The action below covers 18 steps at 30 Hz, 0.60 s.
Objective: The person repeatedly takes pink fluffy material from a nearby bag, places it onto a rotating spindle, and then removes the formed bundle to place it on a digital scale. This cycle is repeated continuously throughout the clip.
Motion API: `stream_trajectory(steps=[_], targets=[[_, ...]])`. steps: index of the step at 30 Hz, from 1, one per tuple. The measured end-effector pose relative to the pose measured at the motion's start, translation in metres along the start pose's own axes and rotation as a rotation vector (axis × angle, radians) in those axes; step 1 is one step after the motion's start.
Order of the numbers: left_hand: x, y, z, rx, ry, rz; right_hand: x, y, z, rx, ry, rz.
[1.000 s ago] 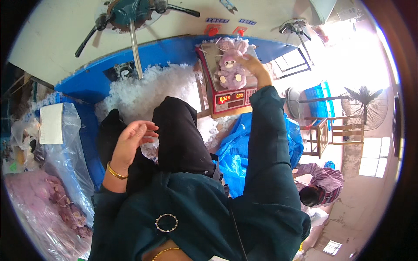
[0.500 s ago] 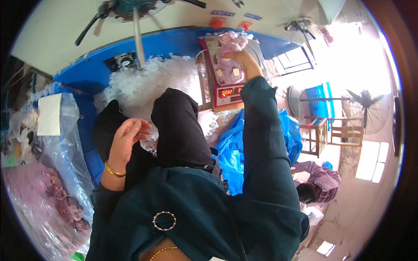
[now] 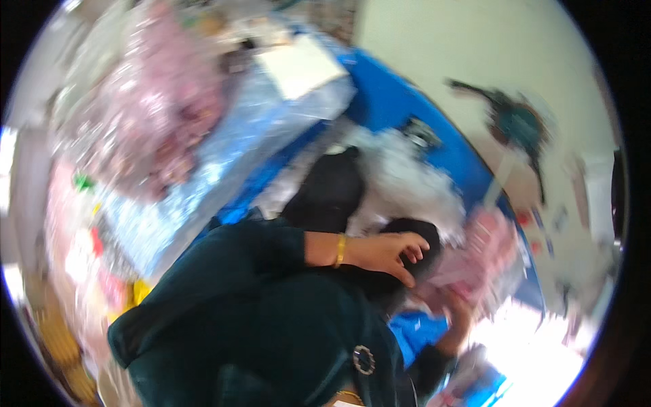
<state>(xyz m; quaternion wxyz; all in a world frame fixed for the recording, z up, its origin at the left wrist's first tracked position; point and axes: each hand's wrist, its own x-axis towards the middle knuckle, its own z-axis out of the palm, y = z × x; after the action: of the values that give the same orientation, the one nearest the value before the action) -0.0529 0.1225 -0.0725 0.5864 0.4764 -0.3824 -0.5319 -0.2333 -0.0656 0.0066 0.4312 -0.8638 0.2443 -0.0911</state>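
I am seeing the pink plush (image 3: 485, 247) as a blur at the right, lying between the person's knee (image 3: 427, 236) and the blue panel (image 3: 390, 88). The right hand (image 3: 461, 315) is reaching up to its near edge, but I cannot tell whether the fingers are gripping it. The left hand (image 3: 386, 258) is hanging apart over the knee, fingers loosely curled around nothing. White stuffing (image 3: 413, 190) is heaping beyond the knees, and a clear bag (image 3: 163, 102) of pink pieces is sitting far left.
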Motion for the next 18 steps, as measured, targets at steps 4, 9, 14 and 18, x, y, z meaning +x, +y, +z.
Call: stream_trajectory(steps=[4,9,14,18], targets=[[0.022,0.045,0.002,0.104,-0.019,0.211,0.051,-0.038,0.031,0.275,0.008,-0.098],[0.053,0.053,-0.005,-0.419,0.066,0.167,0.094,-0.060,0.029,0.641,0.260,-0.170],[0.109,0.088,-0.008,-0.239,0.224,0.285,0.150,-0.058,0.016,0.748,0.551,-0.087],[0.134,0.095,-0.011,-0.192,0.311,0.306,0.184,-0.039,0.008,0.770,0.547,-0.134]])
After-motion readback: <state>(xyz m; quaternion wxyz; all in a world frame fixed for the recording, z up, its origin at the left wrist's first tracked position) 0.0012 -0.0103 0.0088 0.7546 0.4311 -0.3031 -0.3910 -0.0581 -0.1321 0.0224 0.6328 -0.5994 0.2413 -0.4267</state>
